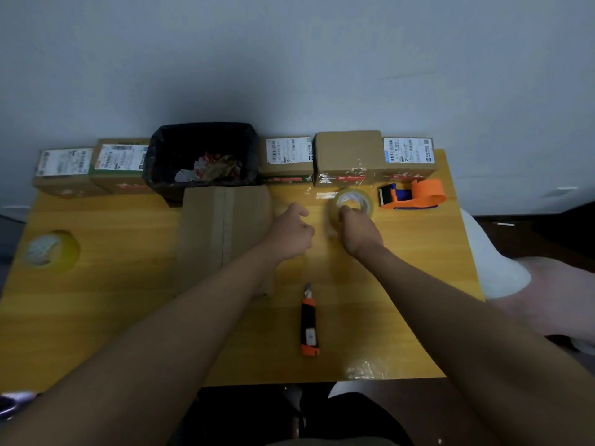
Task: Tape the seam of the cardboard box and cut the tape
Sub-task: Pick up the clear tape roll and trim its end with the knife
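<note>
Nearest, an orange knife lies below both hands. Right hand grips the light, slippery tape roll by its rim. Left hand is loosely curled, empty, beside the stiff cardboard box.

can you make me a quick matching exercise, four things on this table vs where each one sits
Things:
1. utility knife
2. tape dispenser
3. bin
4. spare tape roll

Places:
A. far left of the table
B. back edge, behind the cardboard box
C. near edge, between the forearms
D. just beyond the right hand

Pairs: 1-C, 2-D, 3-B, 4-A
</note>
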